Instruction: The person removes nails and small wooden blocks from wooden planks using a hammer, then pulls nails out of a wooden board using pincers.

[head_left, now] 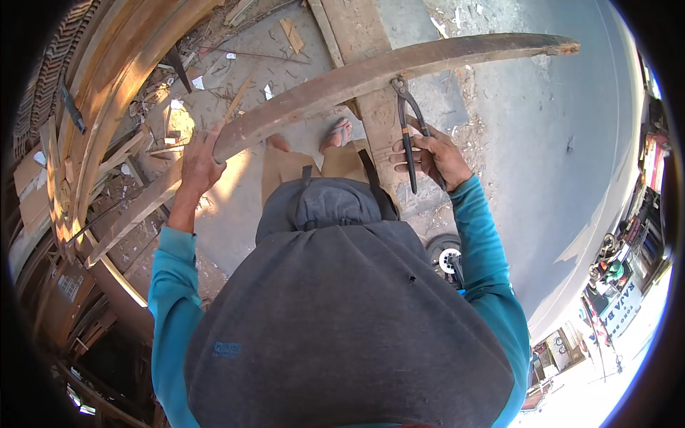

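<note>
A long curved wooden beam crosses the view from lower left to upper right. My left hand is wrapped over the beam at its left part. In my right hand is a pair of pincers with black handles and orange bands, their legs somewhat apart. The pincers' head touches the lower edge of the beam, right of its middle; whether the jaws grip anything there is too small to tell.
Curved wooden pieces are stacked at the left. Wood scraps and debris litter the concrete floor. A flat plank lies below the beam. A small wheel shows beside my right arm.
</note>
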Action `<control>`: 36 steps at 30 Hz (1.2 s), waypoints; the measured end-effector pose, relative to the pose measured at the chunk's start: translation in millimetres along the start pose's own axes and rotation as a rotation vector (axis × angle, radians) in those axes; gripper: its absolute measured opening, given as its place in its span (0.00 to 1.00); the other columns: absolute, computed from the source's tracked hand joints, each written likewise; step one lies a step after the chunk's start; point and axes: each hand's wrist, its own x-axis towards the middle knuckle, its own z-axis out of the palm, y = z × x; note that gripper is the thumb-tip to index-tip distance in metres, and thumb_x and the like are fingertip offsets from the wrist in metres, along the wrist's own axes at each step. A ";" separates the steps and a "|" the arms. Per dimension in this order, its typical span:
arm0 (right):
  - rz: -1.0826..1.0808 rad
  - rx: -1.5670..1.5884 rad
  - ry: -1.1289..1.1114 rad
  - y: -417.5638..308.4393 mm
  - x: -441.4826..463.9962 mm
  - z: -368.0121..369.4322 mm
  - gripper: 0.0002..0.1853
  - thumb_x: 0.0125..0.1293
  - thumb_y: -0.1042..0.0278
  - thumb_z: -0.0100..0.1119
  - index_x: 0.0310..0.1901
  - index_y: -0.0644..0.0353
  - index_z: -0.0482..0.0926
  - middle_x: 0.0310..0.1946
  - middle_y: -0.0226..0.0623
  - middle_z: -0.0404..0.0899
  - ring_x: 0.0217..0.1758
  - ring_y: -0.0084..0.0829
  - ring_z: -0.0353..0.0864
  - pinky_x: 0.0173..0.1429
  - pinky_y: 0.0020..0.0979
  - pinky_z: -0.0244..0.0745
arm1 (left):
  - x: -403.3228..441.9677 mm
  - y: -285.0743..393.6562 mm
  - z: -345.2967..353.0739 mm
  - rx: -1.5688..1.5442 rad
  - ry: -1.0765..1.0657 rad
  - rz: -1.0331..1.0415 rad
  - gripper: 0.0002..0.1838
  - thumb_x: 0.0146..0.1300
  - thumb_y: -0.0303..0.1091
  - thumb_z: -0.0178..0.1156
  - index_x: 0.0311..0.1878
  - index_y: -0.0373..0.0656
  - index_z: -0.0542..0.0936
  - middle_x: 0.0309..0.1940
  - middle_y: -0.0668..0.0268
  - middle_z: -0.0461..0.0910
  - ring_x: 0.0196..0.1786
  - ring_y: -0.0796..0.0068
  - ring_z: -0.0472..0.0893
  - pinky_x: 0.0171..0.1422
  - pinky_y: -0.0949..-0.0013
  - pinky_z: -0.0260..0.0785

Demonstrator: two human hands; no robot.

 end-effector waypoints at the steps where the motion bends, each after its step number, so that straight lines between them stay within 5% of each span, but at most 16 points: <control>1: 0.052 -0.055 -0.013 -10.0 -1.2 -4.5 0.33 0.79 0.67 0.45 0.80 0.65 0.49 0.48 0.52 0.83 0.51 0.48 0.89 0.55 0.46 0.88 | 0.1 0.1 -0.1 0.003 -0.007 -0.001 0.57 0.45 0.30 0.78 0.80 0.61 0.61 0.53 0.53 0.75 0.57 0.45 0.76 0.64 0.48 0.69; 6: 0.074 -0.109 0.003 -16.3 -5.9 -9.1 0.32 0.80 0.64 0.46 0.78 0.68 0.51 0.44 0.49 0.82 0.40 0.41 0.88 0.40 0.40 0.85 | -0.3 -2.3 0.6 0.010 -0.008 -0.026 0.56 0.45 0.31 0.78 0.80 0.59 0.61 0.54 0.52 0.75 0.57 0.45 0.76 0.64 0.48 0.70; 11: -0.028 0.109 0.042 0.9 -15.5 -6.7 0.33 0.78 0.65 0.46 0.79 0.66 0.50 0.46 0.48 0.82 0.40 0.39 0.86 0.44 0.41 0.85 | -0.8 -1.1 -3.4 -0.003 -0.013 0.006 0.56 0.46 0.31 0.77 0.80 0.60 0.61 0.53 0.52 0.75 0.57 0.45 0.76 0.64 0.48 0.70; 15: 0.064 0.104 -0.039 4.9 -13.4 -9.8 0.30 0.78 0.61 0.48 0.77 0.59 0.59 0.41 0.42 0.83 0.39 0.34 0.86 0.45 0.39 0.84 | -0.8 9.3 -11.5 0.011 -0.032 -0.042 0.55 0.46 0.31 0.77 0.80 0.61 0.62 0.53 0.53 0.75 0.56 0.45 0.77 0.64 0.48 0.70; 21: 0.197 0.042 -0.129 -8.3 -5.2 -14.7 0.30 0.79 0.59 0.49 0.75 0.68 0.60 0.40 0.47 0.85 0.33 0.38 0.88 0.39 0.38 0.87 | -2.2 12.2 -12.1 0.052 -0.007 -0.044 0.56 0.45 0.30 0.79 0.79 0.61 0.62 0.54 0.54 0.75 0.56 0.46 0.77 0.62 0.47 0.70; 24: 0.126 -0.114 -0.085 -24.6 -11.9 -7.5 0.31 0.80 0.57 0.48 0.75 0.70 0.58 0.46 0.54 0.86 0.47 0.47 0.91 0.51 0.43 0.91 | -0.4 5.0 -8.2 0.029 -0.003 -0.018 0.56 0.44 0.31 0.79 0.79 0.61 0.63 0.53 0.56 0.74 0.54 0.48 0.77 0.60 0.47 0.71; 28: 0.179 -0.173 0.061 -27.1 -11.4 5.5 0.31 0.79 0.57 0.51 0.76 0.67 0.60 0.40 0.45 0.84 0.42 0.42 0.90 0.45 0.41 0.88 | -1.0 5.9 -10.7 -0.034 0.009 0.017 0.56 0.44 0.30 0.79 0.79 0.60 0.63 0.52 0.58 0.75 0.53 0.50 0.77 0.58 0.49 0.70; 31: 0.144 -0.076 -0.015 -12.5 -3.4 3.6 0.26 0.79 0.55 0.53 0.69 0.64 0.68 0.30 0.33 0.76 0.29 0.30 0.80 0.34 0.33 0.80 | -1.6 8.3 -10.2 0.008 -0.005 -0.008 0.55 0.44 0.30 0.80 0.79 0.59 0.64 0.51 0.59 0.74 0.54 0.51 0.76 0.58 0.49 0.69; 33: 0.272 0.080 0.126 8.8 3.5 23.2 0.17 0.79 0.53 0.54 0.54 0.60 0.75 0.25 0.24 0.63 0.22 0.20 0.63 0.27 0.27 0.65 | -4.8 5.0 -1.1 0.024 0.030 0.007 0.56 0.44 0.30 0.80 0.79 0.59 0.64 0.51 0.59 0.74 0.55 0.52 0.76 0.59 0.50 0.68; 34: 0.226 0.102 0.174 16.1 3.7 37.3 0.16 0.79 0.51 0.55 0.41 0.56 0.72 0.24 0.22 0.60 0.21 0.18 0.58 0.26 0.25 0.59 | -4.7 5.8 3.1 0.038 0.079 0.015 0.56 0.44 0.30 0.80 0.79 0.60 0.64 0.51 0.59 0.74 0.56 0.53 0.76 0.59 0.50 0.67; 36: 0.178 0.148 0.227 30.0 7.5 47.2 0.15 0.79 0.52 0.55 0.38 0.54 0.70 0.23 0.21 0.59 0.20 0.17 0.57 0.24 0.25 0.58 | -6.0 8.3 6.6 0.038 0.089 0.021 0.56 0.44 0.30 0.81 0.79 0.60 0.64 0.51 0.58 0.74 0.56 0.53 0.76 0.59 0.50 0.66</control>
